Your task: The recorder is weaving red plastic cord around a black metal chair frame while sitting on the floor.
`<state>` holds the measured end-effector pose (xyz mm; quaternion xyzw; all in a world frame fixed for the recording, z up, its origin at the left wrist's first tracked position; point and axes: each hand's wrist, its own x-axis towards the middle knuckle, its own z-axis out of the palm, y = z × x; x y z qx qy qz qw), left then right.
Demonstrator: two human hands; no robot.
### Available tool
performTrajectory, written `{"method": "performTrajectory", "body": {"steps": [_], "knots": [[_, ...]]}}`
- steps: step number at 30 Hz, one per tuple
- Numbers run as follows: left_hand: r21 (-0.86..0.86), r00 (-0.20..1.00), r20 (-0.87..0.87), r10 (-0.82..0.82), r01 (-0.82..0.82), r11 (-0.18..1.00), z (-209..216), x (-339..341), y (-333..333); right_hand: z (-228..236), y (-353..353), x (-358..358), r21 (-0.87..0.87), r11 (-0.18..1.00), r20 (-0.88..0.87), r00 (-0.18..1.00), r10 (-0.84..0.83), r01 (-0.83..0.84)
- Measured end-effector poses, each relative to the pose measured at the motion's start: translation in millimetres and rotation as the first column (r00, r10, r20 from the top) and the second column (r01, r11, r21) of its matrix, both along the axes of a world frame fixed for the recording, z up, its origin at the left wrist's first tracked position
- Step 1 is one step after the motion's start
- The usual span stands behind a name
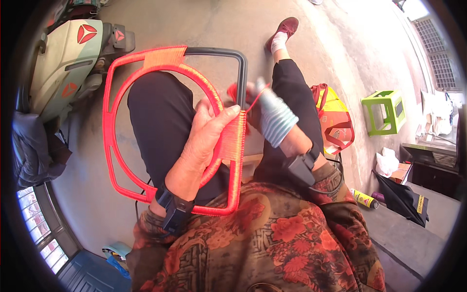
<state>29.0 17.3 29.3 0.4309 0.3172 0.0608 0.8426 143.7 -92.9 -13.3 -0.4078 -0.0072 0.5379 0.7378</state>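
A rounded rectangular frame with a round inner ring rests across my lap. Red-orange cord wraps most of it in tight rows, while dark bare tube shows at the top right corner. My left hand grips the right side of the frame, thumb pressed on the wrapped cord near where the wrapping ends. Just right of that spot is my right hand, in a pale blue-and-white striped glove and blurred by motion. Its fingers close on the loose red cord, which runs to the frame's edge.
A pale scooter stands at the left, with dark cloth below it. To the right are a red and yellow bag, a green stool, a spray can and a black umbrella by a ledge.
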Motion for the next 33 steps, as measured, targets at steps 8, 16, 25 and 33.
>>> {"method": "performTrajectory", "body": {"steps": [8, 16, 25, 33], "knots": [[-0.161, 0.990, 0.131, -0.052, 0.073, 0.984, -19.5, -2.5, 10.8, 33.2, 19.3, -6.7, 0.092, 0.966, 0.173, 0.951, -0.256, 0.243], [-0.096, 0.984, 0.158, 0.081, -0.067, 0.993, -23.5, -1.8, 6.9, 18.4, 20.2, -9.1, -0.139, 0.921, 0.858, 0.509, -0.072, 0.365], [0.070, 0.995, 0.062, 0.072, -0.076, 0.995, -21.8, -6.3, 5.8, 36.7, -111.8, 44.9, -0.327, 0.925, 0.824, 0.537, 0.179, 0.194], [-0.119, 0.999, -0.007, -0.045, 0.044, 0.992, -12.1, -4.2, 5.7, -25.5, -183.7, 98.2, 0.482, 0.747, -0.083, 0.872, -0.482, 0.458]]}}
